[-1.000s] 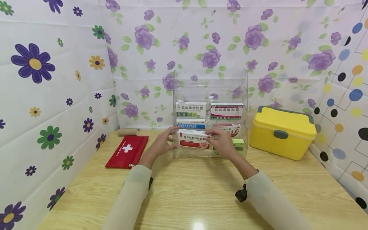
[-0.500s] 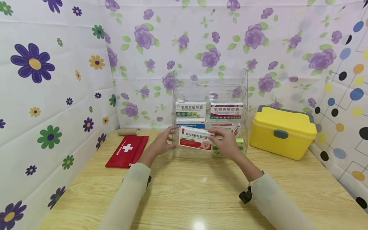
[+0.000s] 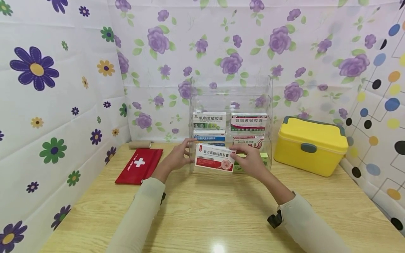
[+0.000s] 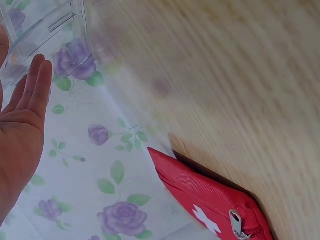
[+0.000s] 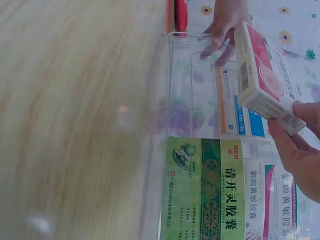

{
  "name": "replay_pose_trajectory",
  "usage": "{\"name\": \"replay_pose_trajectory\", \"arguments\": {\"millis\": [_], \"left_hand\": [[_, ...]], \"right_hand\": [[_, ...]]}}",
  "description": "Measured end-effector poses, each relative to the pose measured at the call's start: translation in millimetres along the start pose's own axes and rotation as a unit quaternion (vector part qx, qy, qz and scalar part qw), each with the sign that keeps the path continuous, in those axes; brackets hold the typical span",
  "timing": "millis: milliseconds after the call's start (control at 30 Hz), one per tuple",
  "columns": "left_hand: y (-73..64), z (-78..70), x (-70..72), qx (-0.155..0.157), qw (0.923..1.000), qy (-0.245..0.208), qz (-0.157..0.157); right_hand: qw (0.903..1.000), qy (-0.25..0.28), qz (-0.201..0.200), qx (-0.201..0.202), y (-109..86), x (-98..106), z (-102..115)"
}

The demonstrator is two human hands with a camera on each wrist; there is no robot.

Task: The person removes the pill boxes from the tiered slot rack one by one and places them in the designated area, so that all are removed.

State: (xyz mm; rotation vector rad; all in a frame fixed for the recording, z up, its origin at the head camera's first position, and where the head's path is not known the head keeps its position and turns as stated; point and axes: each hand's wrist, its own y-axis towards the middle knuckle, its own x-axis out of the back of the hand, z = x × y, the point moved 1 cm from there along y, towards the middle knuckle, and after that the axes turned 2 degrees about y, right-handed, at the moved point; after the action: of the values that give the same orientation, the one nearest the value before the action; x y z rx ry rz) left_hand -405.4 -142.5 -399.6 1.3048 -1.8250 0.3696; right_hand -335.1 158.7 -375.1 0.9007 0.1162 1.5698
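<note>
In the head view my right hand (image 3: pixel 251 161) pinches a white-and-red medicine box (image 3: pixel 215 157) by its right end, thumb in front. The box leans slightly in front of the lower left part of a clear display rack (image 3: pixel 232 90). The right wrist view shows the same medicine box (image 5: pixel 267 80) from its end, apart from the boxes below. My left hand (image 3: pixel 177 157) is at the rack's left side. Its fingers lie nearly straight along the clear side wall in the left wrist view; the thumb's contact is hidden.
Other medicine boxes fill the rack: a green-and-white box (image 3: pixel 209 120), a magenta-striped box (image 3: pixel 249 122), a blue-and-white box (image 3: pixel 209 136) and a green box (image 5: pixel 205 190) among them. A red first aid pouch (image 3: pixel 139 166) lies left; a yellow case (image 3: pixel 311 146) stands right.
The medicine box rises a little, then comes lower and nearer, showing more of its front. My right hand shifts slightly right with it. The left hand stays at the rack's side.
</note>
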Motion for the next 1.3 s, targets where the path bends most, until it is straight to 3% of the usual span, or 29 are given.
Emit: {"name": "replay_pose_trajectory", "arguments": {"millis": [533,800,1300], "left_hand": [[0.3,-0.1,0.2,0.009,0.9999,-0.007,0.007],[0.4,-0.9,-1.2,-0.003,1.0000,0.002,0.004],[0.4,-0.8,2.1,0.004,0.9999,0.011,0.010]], "right_hand": [[0.9981,0.018,0.054,-0.024,-12.1,-9,-8],[0.9961,0.013,0.081,-0.031,-18.6,-16,-10],[0.9907,0.010,0.129,-0.043,-17.4,-23,-16]]}}
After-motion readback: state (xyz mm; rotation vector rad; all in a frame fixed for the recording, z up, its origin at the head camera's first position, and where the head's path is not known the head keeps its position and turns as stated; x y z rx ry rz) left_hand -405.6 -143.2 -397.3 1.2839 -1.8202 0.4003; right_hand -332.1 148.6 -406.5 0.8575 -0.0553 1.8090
